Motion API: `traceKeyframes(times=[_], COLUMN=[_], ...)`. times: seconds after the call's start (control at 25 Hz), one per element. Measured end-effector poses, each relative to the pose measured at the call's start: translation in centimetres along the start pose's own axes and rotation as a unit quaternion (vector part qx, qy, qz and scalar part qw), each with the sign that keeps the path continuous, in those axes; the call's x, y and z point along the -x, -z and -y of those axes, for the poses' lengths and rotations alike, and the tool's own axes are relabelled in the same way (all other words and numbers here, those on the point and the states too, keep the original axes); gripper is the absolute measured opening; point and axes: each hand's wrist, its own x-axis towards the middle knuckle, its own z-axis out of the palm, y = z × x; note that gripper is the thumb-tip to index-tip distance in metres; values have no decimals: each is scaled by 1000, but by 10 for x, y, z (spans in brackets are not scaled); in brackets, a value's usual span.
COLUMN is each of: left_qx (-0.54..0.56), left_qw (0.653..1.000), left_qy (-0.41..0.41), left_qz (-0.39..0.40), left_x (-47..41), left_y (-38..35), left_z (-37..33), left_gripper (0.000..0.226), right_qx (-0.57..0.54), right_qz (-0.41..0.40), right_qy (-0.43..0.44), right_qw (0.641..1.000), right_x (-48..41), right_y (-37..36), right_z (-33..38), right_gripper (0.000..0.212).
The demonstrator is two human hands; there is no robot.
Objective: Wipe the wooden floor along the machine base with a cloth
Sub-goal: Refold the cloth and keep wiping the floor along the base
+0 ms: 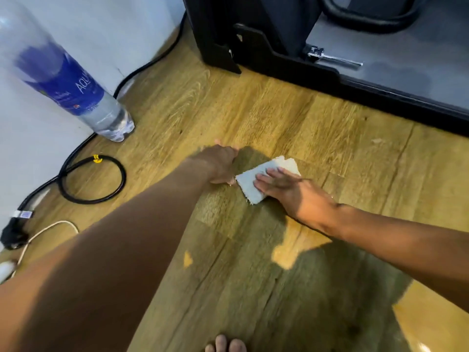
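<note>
A folded white cloth point(253, 182) lies flat on the wooden floor point(279, 118), a short way in front of the black machine base point(368, 87). My right hand point(291, 189) presses down on the cloth with its fingers spread flat over it. My left hand point(218, 163) rests on the floor just left of the cloth, close to its edge, with the fingers curled under and partly hidden. I cannot tell if the left hand touches the cloth.
A plastic water bottle point(76, 90) with a blue label stands by the white wall at the left. A black cable point(94, 181) loops on the floor below it, with a plug point(12, 235) and a white cord point(50, 227). Bare toes point(225, 344) show at the bottom edge.
</note>
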Motion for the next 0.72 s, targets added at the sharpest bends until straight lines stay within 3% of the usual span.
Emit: traceKeyframes(times=[0.08,0.2,0.24,0.32,0.44,0.48,0.64,0.72], left_qx=[-48,-42,-36,-32,-10,-5,0,2], left_qw=[999,998,998,998,999,999,999,999], left_qy=[2,-15,-19,-19,-17,-16,-7,-9], left_qz=[22,38,40,41,37,38,31,32], left_x=[1,-1,-2,-3,-3,-2,-2,-1], left_y=[-3,-7,-6,-6,-7,-8,-9,-8], left_z=[-6,-2,0,3,1,0,-1,-2], left_gripper=[119,130,132,135,135,135,133,132], right_qx=[0,-71,-80,-87,-97,-91,-25,-7], right_qz=[-55,-46,-57,-65,-116,-111,-84,-83], right_qy=[76,147,126,-16,-221,-224,-64,-159], right_qw=[996,985,987,994,964,964,994,984], right_x=[23,34,24,-2,-18,-16,6,-7], right_y=[-10,-11,-8,5,8,5,-4,12], right_z=[18,7,-16,-61,-90,-82,-67,-107], right_gripper=[54,53,53,51,52,50,52,50])
